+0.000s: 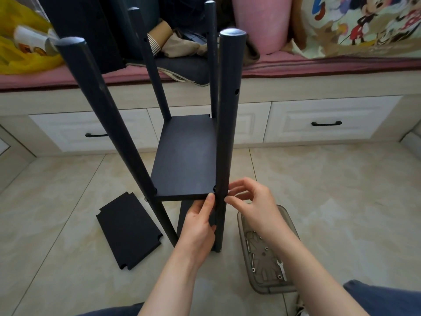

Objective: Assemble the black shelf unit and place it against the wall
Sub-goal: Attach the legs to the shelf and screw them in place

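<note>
The black shelf unit stands upright on the tiled floor, with several round black posts rising around one fitted shelf board (186,156). My left hand (200,224) holds the near right post (227,124) just below the board, its thumb against the board's front edge. On the post's right side, at board height, the thumb and forefinger of my right hand (248,201) are pinched together; whatever they hold is too small to see. A second loose shelf board (128,231) with notched corners lies flat on the floor to the left.
A clear plastic tray (268,286) with bolts, washers and a small wrench sits on the floor at the right. Behind the unit runs a cream bench with drawers (319,124), a pink cushion, pillows and bags. My knees show at the bottom edge.
</note>
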`<state>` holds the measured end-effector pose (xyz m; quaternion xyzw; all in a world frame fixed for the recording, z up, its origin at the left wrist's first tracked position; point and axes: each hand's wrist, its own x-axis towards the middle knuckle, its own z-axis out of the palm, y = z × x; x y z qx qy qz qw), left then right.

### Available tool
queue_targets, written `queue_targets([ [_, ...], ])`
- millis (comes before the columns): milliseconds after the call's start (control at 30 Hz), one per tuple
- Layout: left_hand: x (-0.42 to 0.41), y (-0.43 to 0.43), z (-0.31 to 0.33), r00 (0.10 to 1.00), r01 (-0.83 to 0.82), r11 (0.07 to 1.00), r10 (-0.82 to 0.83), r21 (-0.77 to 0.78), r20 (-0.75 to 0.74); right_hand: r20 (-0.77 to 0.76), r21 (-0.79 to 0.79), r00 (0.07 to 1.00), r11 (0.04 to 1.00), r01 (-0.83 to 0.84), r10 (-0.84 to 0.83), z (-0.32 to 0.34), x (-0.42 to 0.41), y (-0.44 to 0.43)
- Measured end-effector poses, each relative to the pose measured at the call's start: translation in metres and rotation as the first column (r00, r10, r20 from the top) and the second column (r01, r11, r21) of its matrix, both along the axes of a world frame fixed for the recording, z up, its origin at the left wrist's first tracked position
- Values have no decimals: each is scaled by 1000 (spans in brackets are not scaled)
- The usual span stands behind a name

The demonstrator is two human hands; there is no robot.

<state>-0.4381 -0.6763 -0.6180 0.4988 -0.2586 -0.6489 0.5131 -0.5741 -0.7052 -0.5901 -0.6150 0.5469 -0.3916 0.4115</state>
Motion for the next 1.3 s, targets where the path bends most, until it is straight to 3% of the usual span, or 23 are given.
queue_targets([
  [367,0,-1,-6,984,28,995,-10,-96,177,-30,-10,999,1000,21,-22,0,-1,0],
  [800,-3,0,5,994,44,998,-40,-44,101,-27,-34,999,999,34,-35,0,2,5],
  [1000,-4,2,8,997,-68,998,68,2,-27,-18,-19,1000,1000,22,-23,-1,3,6],
  [1300,-12,0,16,943,-320,944,326,84,-72,-59,-39,998,999,28,-30,-2,3,6],
])
